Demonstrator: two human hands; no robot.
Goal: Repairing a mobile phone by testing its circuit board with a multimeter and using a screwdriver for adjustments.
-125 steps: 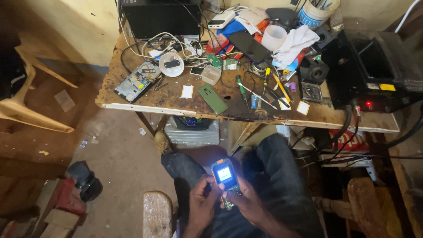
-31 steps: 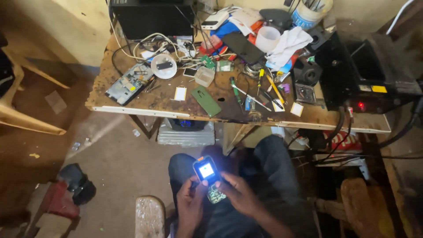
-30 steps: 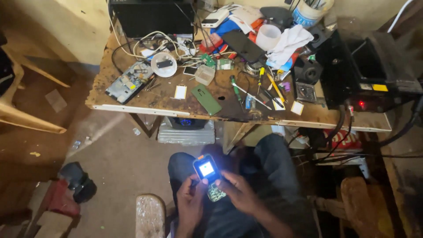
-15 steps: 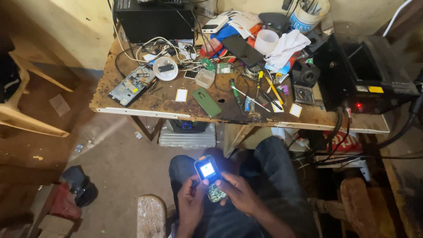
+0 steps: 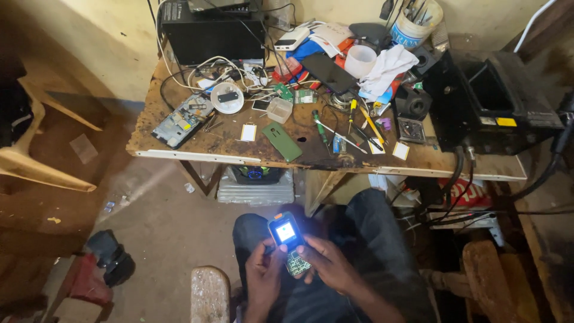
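Head cam: cluttered wooden desk (image 5: 227, 146) against a yellowish wall, with a green phone cover (image 5: 282, 142) near its front edge and a black box (image 5: 496, 110) at the right end. Below the desk, over the person's lap, the left hand (image 5: 263, 278) and right hand (image 5: 326, 263) both wrap their fingers around a small keypad phone (image 5: 288, 239), screen lit.

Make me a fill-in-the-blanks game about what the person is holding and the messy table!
1. Both hands, the left hand and the right hand, hold a small ____ with a lit screen.
2. The green phone cover lies on the wooden ____.
3. The bucket of tools stands at the table's far ____ corner.

Missing words: phone; table; right
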